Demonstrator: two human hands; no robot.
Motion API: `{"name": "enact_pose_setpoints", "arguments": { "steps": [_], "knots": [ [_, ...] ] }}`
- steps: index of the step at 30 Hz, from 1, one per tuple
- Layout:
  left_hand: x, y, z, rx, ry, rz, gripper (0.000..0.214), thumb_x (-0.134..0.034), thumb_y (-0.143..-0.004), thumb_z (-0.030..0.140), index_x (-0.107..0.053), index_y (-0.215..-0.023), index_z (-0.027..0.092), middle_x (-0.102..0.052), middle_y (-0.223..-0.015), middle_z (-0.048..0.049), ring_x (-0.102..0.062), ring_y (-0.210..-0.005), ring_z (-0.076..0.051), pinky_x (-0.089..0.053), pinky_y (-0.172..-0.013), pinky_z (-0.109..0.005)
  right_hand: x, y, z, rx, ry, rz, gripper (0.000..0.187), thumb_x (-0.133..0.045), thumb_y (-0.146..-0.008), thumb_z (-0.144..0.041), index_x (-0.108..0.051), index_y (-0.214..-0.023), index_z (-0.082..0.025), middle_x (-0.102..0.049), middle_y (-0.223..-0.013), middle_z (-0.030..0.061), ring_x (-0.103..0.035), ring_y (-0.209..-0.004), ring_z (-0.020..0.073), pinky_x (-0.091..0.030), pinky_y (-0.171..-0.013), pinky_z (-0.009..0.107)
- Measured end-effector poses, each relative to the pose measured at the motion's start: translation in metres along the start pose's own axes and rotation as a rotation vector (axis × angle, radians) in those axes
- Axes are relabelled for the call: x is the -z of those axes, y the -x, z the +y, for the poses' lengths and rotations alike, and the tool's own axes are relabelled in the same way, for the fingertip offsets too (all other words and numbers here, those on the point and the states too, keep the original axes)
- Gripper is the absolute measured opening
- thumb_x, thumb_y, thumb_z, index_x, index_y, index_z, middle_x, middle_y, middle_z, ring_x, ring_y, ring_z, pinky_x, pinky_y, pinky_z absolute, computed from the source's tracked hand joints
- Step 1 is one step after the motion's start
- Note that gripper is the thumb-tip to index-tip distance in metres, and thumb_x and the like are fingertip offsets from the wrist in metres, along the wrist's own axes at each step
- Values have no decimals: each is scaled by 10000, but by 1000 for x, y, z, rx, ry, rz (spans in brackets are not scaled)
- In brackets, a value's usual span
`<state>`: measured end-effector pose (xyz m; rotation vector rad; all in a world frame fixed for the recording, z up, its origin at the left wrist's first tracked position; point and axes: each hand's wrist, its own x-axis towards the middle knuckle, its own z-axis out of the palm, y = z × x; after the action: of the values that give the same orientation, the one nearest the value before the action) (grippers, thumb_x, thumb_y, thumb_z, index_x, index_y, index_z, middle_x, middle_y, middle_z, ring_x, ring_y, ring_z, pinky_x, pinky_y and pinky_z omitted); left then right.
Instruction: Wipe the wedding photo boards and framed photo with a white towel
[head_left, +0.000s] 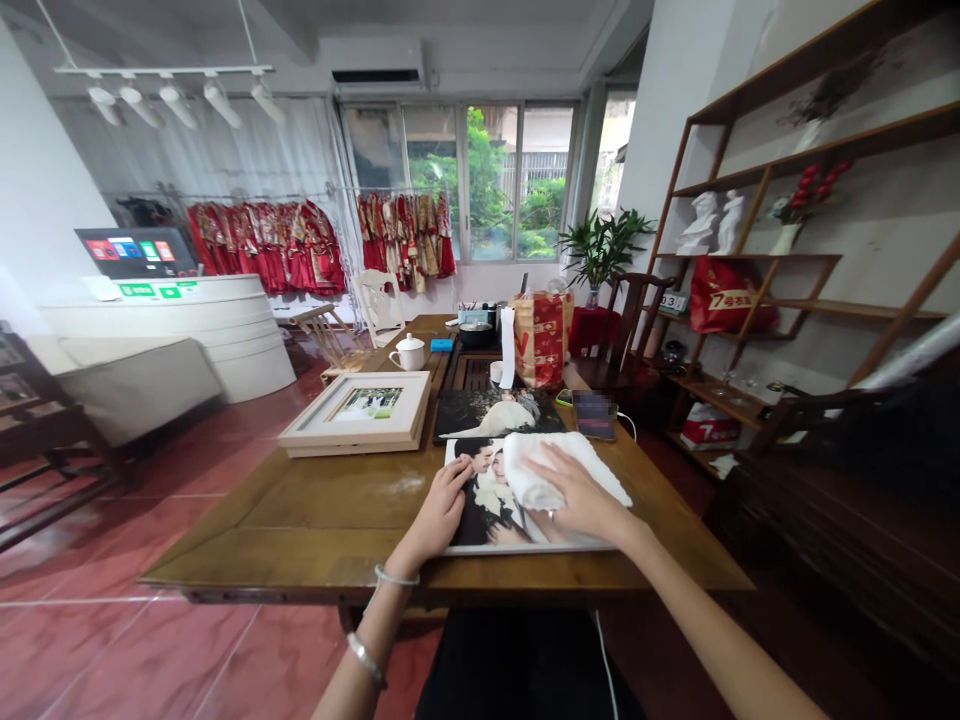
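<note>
A wedding photo panel (487, 500) with a glossy couple portrait lies flat near the front edge of the wooden table. My left hand (444, 500) rests on its left edge, fingers stretched forward over the print; the thumb is hard to make out. On the right part of the panel lies a folded white towel (600, 480). My right hand (581, 500) presses on this towel from above with its fingers spread and lying flat. Just behind is a second, darker photo panel (495, 412), partly covered by the towel and the front panel.
To the left sits a pale picture frame (311, 432) on the table (315, 510). Farther back stand a white lidded cup (409, 352), a blue box (441, 345), a black pot (475, 334) and a red-and-tan bag (541, 340). A phone (595, 415) with a cable lies at right.
</note>
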<state>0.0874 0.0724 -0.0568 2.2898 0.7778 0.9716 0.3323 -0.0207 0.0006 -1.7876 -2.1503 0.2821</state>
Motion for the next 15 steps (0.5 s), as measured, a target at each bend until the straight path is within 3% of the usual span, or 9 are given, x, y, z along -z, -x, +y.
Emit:
{"name": "enact_pose_setpoints", "arguments": {
  "steps": [3,8,11,15],
  "knots": [
    [1,0,1,0,6,-6,465,-358,-844,124,-496,-1284,176,-432,-1383,-103,-325,-1325,-223,-213,-1127,-469,2,-30,18,-52,35,17,738,-573,-736,-353,-320,-1408,-179,-176,-1510,92,-86,-1381,278,-198,-1084,403],
    [2,1,2,-1,23,4,455,-377,-844,129,-505,-1276,193,-438,-1380,-97,-335,-1320,-227,-220,-1124,-474,2,-50,24,-80,65,24,604,-536,-789,-353,-385,-1371,-299,-233,-1498,26,-94,-1377,299,-118,-1096,450],
    [2,2,4,-5,23,10,460,-368,-846,123,-500,-1281,189,-437,-1378,-102,-335,-1319,-225,-220,-1124,-472,-1,-41,17,-90,96,32,630,-554,-781,-372,-363,-1379,-314,-213,-1504,31,-84,-1375,320,-84,-1090,494],
    [1,3,5,-2,11,28,462,-354,-847,113,-501,-1280,174,-435,-1375,-112,-337,-1315,-223,-218,-1125,-476,-9,-5,1,-76,166,30,692,-564,-738,-261,-334,-1386,-338,-196,-1509,24,-86,-1378,299,-104,-1089,492]
  ]
}}
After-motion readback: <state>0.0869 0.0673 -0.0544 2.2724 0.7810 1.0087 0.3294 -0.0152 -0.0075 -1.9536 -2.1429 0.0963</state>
